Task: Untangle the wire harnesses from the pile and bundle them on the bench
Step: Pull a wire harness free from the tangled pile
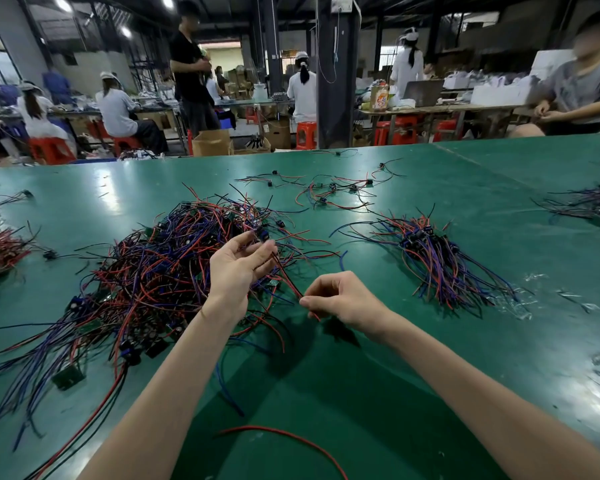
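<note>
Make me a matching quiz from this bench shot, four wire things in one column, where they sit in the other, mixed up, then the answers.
Things:
1. big tangled pile
2. sorted bundle
3. loose red wire
4. harness being pulled

Places:
A. stretched between the left hand and right hand
B. lying alone on the green bench, nearest the camera, between the forearms
C. on the bench to the right of the right hand
D. under and to the left of the left hand

Pairs: 1-D, 2-C, 3-B, 4-A
</note>
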Demonstrator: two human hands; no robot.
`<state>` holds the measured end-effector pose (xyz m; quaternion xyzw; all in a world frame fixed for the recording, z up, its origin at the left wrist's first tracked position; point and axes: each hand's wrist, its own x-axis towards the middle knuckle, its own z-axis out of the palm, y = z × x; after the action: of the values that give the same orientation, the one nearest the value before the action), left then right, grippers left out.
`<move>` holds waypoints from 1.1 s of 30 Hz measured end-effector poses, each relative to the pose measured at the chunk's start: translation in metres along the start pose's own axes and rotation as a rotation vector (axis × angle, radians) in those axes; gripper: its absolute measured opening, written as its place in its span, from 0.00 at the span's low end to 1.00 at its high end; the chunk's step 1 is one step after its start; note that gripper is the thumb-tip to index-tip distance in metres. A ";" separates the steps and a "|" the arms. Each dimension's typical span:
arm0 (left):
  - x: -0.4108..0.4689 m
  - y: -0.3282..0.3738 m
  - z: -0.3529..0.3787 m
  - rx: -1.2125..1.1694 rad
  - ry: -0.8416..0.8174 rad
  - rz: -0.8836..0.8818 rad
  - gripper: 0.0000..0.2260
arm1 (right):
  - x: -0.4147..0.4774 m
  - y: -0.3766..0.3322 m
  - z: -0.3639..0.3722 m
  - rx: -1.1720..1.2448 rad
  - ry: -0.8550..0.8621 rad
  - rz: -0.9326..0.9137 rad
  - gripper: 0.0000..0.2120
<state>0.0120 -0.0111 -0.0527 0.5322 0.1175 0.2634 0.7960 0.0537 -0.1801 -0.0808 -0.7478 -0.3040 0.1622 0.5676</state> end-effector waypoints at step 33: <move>0.003 0.007 -0.006 0.107 0.115 0.179 0.14 | -0.010 -0.012 0.002 -0.313 -0.154 -0.172 0.03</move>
<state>0.0098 -0.0028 -0.0481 0.5662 0.1289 0.3568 0.7318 0.0420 -0.1828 -0.0709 -0.7836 -0.4309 0.1204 0.4311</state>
